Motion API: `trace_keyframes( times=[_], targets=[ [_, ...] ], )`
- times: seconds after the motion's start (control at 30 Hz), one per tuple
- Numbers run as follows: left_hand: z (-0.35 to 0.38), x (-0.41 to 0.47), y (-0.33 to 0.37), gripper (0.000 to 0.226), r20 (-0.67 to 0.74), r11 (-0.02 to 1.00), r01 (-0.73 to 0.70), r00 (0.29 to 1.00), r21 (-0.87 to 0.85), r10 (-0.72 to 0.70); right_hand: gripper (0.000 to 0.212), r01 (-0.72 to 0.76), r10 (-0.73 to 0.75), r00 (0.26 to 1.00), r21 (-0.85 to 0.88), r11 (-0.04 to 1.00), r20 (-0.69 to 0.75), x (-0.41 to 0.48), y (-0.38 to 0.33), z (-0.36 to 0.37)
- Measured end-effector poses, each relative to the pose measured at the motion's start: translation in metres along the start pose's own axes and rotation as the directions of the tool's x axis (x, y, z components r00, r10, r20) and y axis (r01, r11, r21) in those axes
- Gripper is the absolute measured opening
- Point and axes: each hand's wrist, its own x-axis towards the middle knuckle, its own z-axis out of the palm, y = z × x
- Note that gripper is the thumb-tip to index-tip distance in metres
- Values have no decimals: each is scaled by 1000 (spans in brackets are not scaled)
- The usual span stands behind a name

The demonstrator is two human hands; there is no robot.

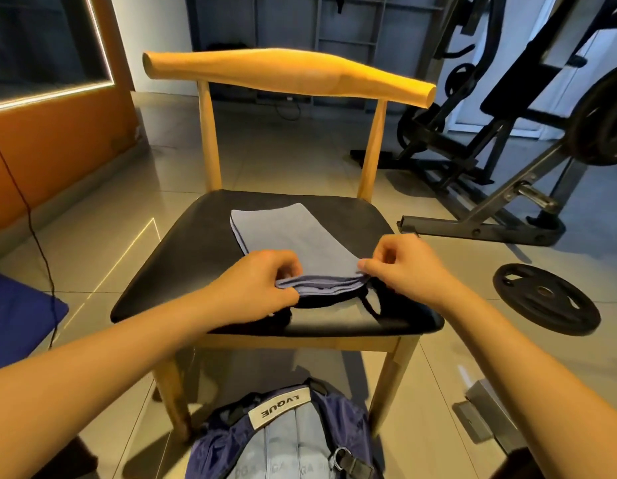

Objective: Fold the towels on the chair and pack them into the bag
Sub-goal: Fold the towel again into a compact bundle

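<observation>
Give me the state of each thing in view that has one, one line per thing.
towel: folded into a layered strip, lying on the chair seat, near end held.
left hand: pinches the towel's near left corner.
right hand: pinches the towel's near right corner.
chair: upright, towel on its seat.
bag: on the floor before the chair; open or closed, cannot tell.
weight plate: flat on the floor.

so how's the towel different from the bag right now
The towel lies folded flat on the chair seat; the bag sits on the floor before the chair. The towel is plain grey-blue; the bag is navy with a white label. The left hand and right hand pinch the towel's near edge; neither touches the bag. Both are bluish fabric.
</observation>
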Motion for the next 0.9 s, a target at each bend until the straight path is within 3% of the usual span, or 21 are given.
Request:
trace_keyframes(
  times=[0.07, 0.13, 0.2, 0.23, 0.33, 0.43, 0.5, 0.57, 0.6, 0.73, 0.9],
  targets=[
    [-11, 2, -3, 19, 94, 988, 79, 993, -131, -67, 30, 236, -249, 964, -135, 962, -89, -5, -4, -3],
    [-17, 4, -6, 23, 152, 967, 139, 983, -214, -107, 51, 385, -390, 921, -203, 900, 15, -9, -9, 0],
    [-19, 7, -7, 23, 192, 953, 170, 974, -252, -123, 67, 442, -423, 897, -308, 843, 129, -12, -14, 10],
    [-20, 8, -8, 23, 211, 949, 178, 970, -259, -124, 62, 465, -442, 884, -360, 809, 149, -12, -14, 17],
    [-23, 10, -11, 21, 232, 952, 185, 964, -244, -128, 16, 533, -525, 840, -403, 744, 140, -8, -15, 28],
    [-23, 4, -12, 22, 174, 990, 77, 983, -120, -55, 13, 529, -501, 848, -329, 782, 172, -3, -12, 28],
    [-21, -3, -9, 46, 163, 994, -28, 987, 102, 11, 21, 495, -457, 868, -270, 826, 194, -1, -11, 27],
    [-15, -8, -5, 59, 127, 917, -132, 988, 377, 90, 24, 456, -412, 885, -227, 861, 218, 0, -11, 26],
    [-12, -9, -3, 55, 96, 884, -166, 986, 438, 137, 23, 440, -393, 890, -211, 873, 231, 0, -11, 25],
    [-16, -10, -9, 16, 11, 925, -200, 978, 323, 208, 10, 409, -366, 902, -182, 894, 226, 2, -11, 24],
    [-23, -10, -16, 19, 101, 997, -54, 994, 46, 49, 10, 366, -344, 920, -102, 925, 187, 4, -3, 17]
  ],
)
